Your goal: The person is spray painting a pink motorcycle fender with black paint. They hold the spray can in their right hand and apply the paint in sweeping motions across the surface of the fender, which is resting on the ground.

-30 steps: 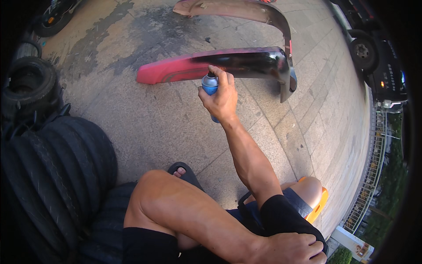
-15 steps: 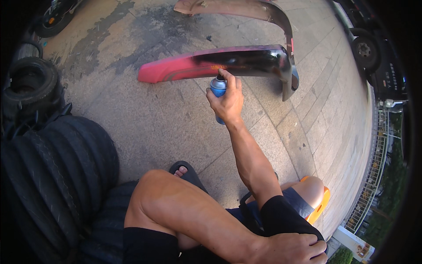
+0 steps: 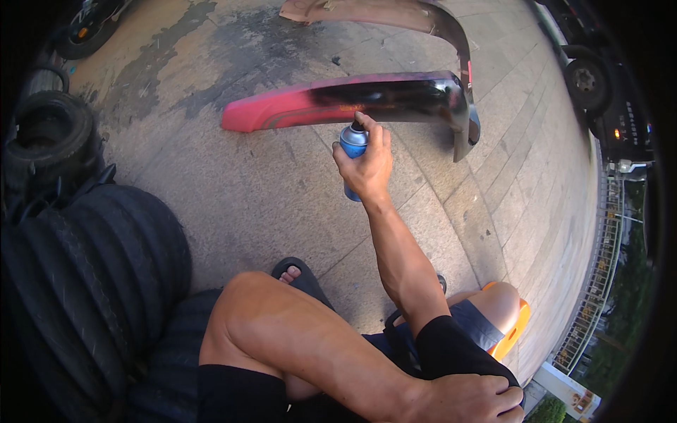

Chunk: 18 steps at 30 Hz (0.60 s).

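In my right hand [image 3: 369,163] is a blue spray can [image 3: 354,143], held upright with the index finger on its top. Just beyond the can a long curved vehicle body panel [image 3: 395,99] lies on the paving, bending down at its right end. Its left part is pink-red, while the middle and right are glossy black. My left arm crosses in front of my body, and my left hand [image 3: 469,398] is closed around the black sleeve [image 3: 458,349] of my right arm. The palm side of that hand is hidden.
A second curved panel [image 3: 374,13], dull pinkish-brown, lies behind the first. Stacked black tyres [image 3: 99,261] stand close on my left, with another tyre [image 3: 46,127] beyond. An orange seat [image 3: 513,331] is at the lower right. A dark vehicle [image 3: 613,92] stands far right.
My right hand and the spray can have shifted very slightly right and nearer to me. The panels and my left hand look the same.
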Motion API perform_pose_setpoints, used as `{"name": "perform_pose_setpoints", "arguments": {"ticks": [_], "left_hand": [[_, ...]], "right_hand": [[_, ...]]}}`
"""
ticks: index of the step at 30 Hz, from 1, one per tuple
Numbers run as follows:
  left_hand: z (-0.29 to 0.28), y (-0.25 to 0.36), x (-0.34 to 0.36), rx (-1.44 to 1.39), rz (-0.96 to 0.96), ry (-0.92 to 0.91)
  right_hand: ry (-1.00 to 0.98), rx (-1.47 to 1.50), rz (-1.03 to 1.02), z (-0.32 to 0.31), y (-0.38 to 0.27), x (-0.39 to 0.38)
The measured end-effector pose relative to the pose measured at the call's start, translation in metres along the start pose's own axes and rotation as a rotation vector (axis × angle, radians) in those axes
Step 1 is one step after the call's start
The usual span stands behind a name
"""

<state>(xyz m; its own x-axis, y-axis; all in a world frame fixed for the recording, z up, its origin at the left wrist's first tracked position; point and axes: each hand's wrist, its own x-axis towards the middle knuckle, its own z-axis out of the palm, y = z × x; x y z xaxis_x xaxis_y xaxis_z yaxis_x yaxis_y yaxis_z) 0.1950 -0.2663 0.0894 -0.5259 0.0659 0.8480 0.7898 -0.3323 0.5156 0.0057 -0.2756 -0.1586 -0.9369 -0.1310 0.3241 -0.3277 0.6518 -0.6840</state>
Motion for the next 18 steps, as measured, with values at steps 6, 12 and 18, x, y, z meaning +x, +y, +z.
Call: {"name": "perform_pose_setpoints", "arguments": {"ticks": [6,12,18], "left_hand": [[0.007,0.000,-0.002,0.014,0.012,0.021],[0.002,0.001,-0.001,0.002,0.007,-0.011],[-0.005,0.000,0.000,-0.014,0.012,-0.044]], "right_hand": [[-0.080,-0.013,-0.015,0.007,-0.007,-0.004],[-0.020,-0.009,0.009,-0.004,0.000,-0.003],[-0.036,-0.016,-0.024,-0.002,-0.002,-0.007]]}}
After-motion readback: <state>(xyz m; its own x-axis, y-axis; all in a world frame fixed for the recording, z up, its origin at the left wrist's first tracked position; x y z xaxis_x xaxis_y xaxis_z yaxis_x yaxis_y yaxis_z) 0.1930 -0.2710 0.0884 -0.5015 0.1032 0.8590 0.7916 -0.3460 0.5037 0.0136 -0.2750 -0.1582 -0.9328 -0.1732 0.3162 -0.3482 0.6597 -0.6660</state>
